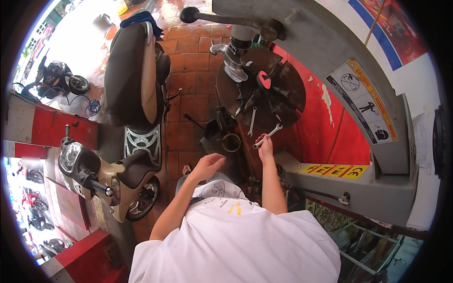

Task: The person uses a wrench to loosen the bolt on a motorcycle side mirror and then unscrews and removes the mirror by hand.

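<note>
A silver combination wrench is gripped in my right hand, held at a slant near the front edge of a dark round turntable of a tyre-changing machine. Just left of it lies a second wrench, not touched by either hand. My left hand hovers in front of my body with nothing in it, its fingers loosely stretched and slightly curved. On the turntable rests a dark tool with a pink and black heart-shaped piece. The machine's metal mounting head hangs over the turntable's left side.
A beige and brown scooter stands to my left on the red tiles. A long lever with a black knob juts out at the top. The machine's grey column curves down the right. A small round cup sits left of the wrenches.
</note>
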`<act>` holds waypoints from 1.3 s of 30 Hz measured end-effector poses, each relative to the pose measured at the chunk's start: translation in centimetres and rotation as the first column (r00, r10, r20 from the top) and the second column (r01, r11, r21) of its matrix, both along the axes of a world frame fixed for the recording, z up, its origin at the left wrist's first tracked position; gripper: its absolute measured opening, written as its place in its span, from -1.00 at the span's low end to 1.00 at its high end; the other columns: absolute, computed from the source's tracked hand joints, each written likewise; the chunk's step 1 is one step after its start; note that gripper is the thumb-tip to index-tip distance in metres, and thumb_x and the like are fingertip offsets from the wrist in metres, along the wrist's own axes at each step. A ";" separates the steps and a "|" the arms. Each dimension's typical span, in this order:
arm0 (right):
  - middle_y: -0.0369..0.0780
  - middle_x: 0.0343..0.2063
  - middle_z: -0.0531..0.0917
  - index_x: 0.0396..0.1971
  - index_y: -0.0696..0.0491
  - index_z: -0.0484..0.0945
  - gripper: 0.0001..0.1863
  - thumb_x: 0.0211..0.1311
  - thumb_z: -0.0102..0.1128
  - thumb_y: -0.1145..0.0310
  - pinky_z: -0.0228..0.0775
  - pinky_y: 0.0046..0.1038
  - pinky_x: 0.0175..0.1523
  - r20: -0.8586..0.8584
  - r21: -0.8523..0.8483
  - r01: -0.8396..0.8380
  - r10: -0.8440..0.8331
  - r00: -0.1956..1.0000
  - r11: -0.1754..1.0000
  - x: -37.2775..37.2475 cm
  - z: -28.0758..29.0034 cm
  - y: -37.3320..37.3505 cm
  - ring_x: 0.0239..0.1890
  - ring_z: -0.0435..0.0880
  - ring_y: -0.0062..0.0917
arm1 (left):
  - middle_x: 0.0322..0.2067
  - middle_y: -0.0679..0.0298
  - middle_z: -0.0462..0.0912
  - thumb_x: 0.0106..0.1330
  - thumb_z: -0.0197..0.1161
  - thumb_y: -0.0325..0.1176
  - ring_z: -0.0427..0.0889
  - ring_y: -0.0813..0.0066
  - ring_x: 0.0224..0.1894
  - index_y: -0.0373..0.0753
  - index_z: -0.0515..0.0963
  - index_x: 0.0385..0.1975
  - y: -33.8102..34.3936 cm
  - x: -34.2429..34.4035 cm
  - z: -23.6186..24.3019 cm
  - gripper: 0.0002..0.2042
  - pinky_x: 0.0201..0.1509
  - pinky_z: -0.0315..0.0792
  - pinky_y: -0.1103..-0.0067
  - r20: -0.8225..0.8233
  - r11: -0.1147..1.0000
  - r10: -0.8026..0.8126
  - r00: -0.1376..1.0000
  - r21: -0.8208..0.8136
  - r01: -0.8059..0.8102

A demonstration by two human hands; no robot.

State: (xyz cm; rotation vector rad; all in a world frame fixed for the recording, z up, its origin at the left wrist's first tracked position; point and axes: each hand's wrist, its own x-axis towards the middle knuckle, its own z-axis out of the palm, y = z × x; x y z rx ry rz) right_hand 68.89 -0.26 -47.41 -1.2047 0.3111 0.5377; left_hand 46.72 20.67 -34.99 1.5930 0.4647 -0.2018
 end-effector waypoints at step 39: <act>-0.45 -0.55 0.56 -0.31 0.09 0.68 -0.82 0.28 0.25 0.30 0.26 -0.65 -0.39 0.043 -0.427 -0.867 0.964 0.264 0.256 2.2 20.3 1.5 -0.53 0.42 -0.80 | -0.39 0.46 0.50 0.55 -0.01 -0.23 0.45 0.76 -0.35 -0.22 0.52 0.01 0.4 2.8 1.2 -0.74 -0.25 0.39 0.76 0.077 0.833 -0.360 0.930 -0.422 0.358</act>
